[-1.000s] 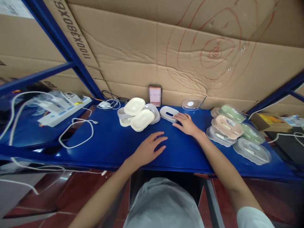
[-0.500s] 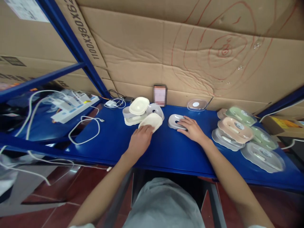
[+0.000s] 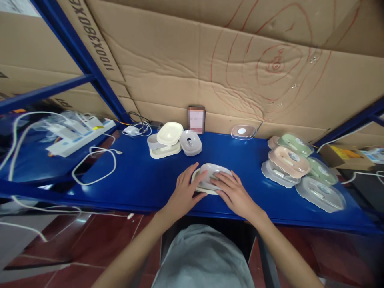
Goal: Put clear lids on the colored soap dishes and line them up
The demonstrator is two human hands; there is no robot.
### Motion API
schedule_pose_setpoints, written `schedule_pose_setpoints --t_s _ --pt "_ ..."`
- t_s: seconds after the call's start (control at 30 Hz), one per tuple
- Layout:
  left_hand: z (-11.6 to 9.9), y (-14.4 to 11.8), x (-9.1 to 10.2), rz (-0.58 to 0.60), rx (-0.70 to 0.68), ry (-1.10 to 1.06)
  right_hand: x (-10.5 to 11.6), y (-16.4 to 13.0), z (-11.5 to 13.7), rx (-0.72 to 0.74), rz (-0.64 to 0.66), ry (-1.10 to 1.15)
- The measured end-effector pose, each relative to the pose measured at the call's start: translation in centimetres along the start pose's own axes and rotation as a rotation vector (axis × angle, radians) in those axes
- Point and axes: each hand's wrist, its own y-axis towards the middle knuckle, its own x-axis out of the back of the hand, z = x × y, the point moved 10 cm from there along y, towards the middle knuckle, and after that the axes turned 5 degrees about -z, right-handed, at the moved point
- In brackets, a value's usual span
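My left hand (image 3: pixel 184 191) and my right hand (image 3: pixel 232 192) both rest on a stacked pair near the shelf's front edge: a grey slotted insert (image 3: pixel 214 173) sitting on a cream oval tray (image 3: pixel 200 189). The left hand grips the pair's left side, and the right hand's fingers press on top of the grey insert. Farther back lies a small pile of cream and grey trays (image 3: pixel 168 139), with a grey insert (image 3: pixel 191 143) beside it.
The blue metal shelf (image 3: pixel 141 180) has cardboard behind it. A stack of lidded green, peach and clear dishes (image 3: pixel 295 166) sits at right. A clear lid (image 3: pixel 243 132) and a small dark device (image 3: pixel 196 119) stand at the back. White cables (image 3: pixel 94 166) and power strips (image 3: pixel 79 132) lie at left.
Both hands pulled toward the front edge. The left brought a cream tray and the right a grey insert; the insert now sits on the tray between the hands.
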Motion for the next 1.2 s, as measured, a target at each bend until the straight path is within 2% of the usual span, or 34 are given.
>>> schedule_pose_setpoints --t_s 0.07,0.17,0.33,0.4,0.43,0.5,0.57,0.63,0.67,0.73,0.8,0.9,0.97,1.1,1.2 --pt "0.9 -0.1 -0.4 0.048 0.023 -0.079 -0.5 0.3 1.6 0.056 0.017 -0.008" --pt "1.6 -0.6 -0.6 0.095 0.016 -0.119 -1.3 1.0 2.6 0.105 0.044 -0.008" --pt "2.1 -1.1 -0.3 0.125 0.022 0.021 -1.8 1.5 1.4 0.155 0.085 0.064" --pt "2.0 -1.0 -0.2 0.138 0.022 0.004 -0.7 2.9 -1.3 0.133 0.046 0.079" --pt "2.0 -0.9 -0.3 0.146 0.024 -0.01 0.3 4.1 -3.5 0.083 -0.011 0.057" --pt "2.0 -0.8 -0.3 0.159 0.035 -0.026 3.2 6.8 -9.4 -0.114 -0.19 -0.084" --pt "2.0 -0.7 -0.3 0.158 0.042 -0.032 5.5 9.0 -15.2 -0.334 -0.306 -0.268" --pt "1.9 -0.7 -0.2 0.158 0.045 -0.03 6.6 10.6 -18.9 -0.452 -0.313 -0.412" --pt "1.8 -0.7 -0.1 0.161 0.047 -0.027 6.7 11.0 -19.8 -0.474 -0.305 -0.457" --pt "1.8 -0.8 -0.1 0.168 0.049 -0.017 6.7 10.7 -20.0 -0.477 -0.301 -0.501" --pt "1.7 -0.8 -0.2 0.175 0.046 -0.01 6.3 9.3 -18.7 -0.436 -0.303 -0.515" --pt "1.7 -0.9 -0.2 0.173 0.036 -0.007 4.8 7.0 -15.9 -0.269 -0.239 -0.48" --pt "1.8 -0.9 -0.3 0.17 0.034 -0.01 3.8 5.9 -15.3 -0.207 -0.19 -0.396" --pt "2.1 -0.9 -0.3 0.183 0.062 -0.056 2.3 5.3 -17.9 -0.328 -0.089 -0.171" --pt "2.7 -0.9 0.0 0.171 0.126 -0.131 2.0 5.1 -17.2 -0.344 -0.054 -0.082"
